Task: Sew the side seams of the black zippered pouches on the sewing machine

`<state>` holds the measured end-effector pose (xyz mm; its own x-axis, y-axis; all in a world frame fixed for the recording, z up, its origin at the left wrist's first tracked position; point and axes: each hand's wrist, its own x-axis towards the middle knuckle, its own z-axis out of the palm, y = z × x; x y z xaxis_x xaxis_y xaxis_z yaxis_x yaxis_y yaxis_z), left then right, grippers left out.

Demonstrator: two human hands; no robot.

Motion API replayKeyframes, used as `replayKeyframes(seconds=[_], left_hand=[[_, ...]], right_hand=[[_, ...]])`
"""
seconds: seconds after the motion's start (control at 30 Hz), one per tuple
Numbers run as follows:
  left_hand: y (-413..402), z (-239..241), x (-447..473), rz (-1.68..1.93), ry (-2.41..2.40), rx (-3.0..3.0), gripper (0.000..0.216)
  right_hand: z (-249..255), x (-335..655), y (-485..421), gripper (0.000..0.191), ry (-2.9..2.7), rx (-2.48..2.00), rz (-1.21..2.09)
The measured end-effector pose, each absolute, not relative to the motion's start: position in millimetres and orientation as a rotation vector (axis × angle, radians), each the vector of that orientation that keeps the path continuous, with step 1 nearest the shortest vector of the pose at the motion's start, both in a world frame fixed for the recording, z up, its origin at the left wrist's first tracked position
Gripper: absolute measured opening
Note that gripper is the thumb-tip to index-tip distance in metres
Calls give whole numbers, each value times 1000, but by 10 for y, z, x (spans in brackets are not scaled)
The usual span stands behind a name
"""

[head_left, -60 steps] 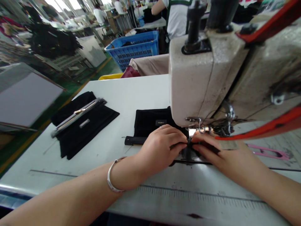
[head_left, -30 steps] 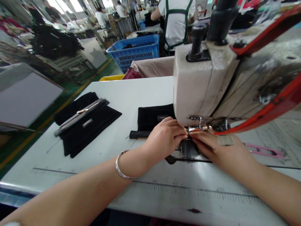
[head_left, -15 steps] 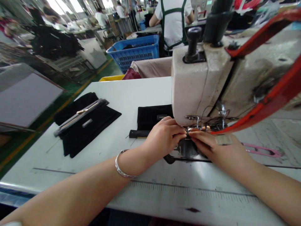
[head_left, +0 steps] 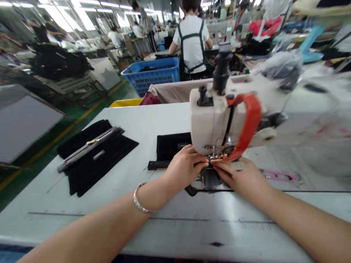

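A white sewing machine (head_left: 204, 120) stands over the table, and both hands meet at its needle area. My left hand (head_left: 183, 166), with a silver bangle at the wrist, has its fingertips pinched together just left of the presser foot. Behind it lies a black fabric piece (head_left: 170, 144) with a small label, its edge running toward the foot. My right hand (head_left: 244, 175), a beige strip on one finger, holds its fingers together at the foot's right side. What lies between the fingertips is small and mostly hidden.
Left on the white table (head_left: 115, 190) lies a stack of black fabric pieces (head_left: 109, 157) with a grey-silver bar (head_left: 90, 148) across it. Pink thread snips (head_left: 282, 176) lie right of my right hand. Beyond are a blue crate (head_left: 153, 75) and a seated co-worker (head_left: 193, 40). An orange-red guard (head_left: 248, 124) fronts the machine.
My view has tilted up and drawn back, so more of the machine and room shows. Both hands stay at the presser foot, with little visible movement against the fabric.
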<state>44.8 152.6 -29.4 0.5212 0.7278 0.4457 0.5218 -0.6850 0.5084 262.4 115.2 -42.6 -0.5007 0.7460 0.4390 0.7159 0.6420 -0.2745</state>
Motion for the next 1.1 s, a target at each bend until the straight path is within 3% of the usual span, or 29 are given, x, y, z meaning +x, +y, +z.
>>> replayKeyframes(seconds=[0.33,0.67,0.8,0.9,0.93,0.97,1.07,1.1], left_hand=[[1541,-319,385,1035,1033,2479,11],[1651,-366,317,783,1143,2505,17],[1462,-270,153,520,1054,2596,42],[993,-407,-54,327,1039,2739,93],[784,-475,-129,323,1022,2807,100],[561,-530,-206,339,1000,2880,93],[-91,-477,-496,529,1052,3072,35],[-283,-366,-633,620,1121,3139,31]], right_hand=[[-419,2461,1151,13,-2288,-1208,21],[-523,2475,1234,19,-2261,-1127,18],[-512,2475,1231,14,-2265,-1093,-88],[-516,2503,1218,14,-2269,-1077,-137],[-522,2519,1203,14,-2271,-1066,-141],[-532,2538,1184,15,-2274,-1048,-139],[-590,2614,1126,18,-2275,-983,-120],[-620,2649,1121,20,-2274,-955,-112]])
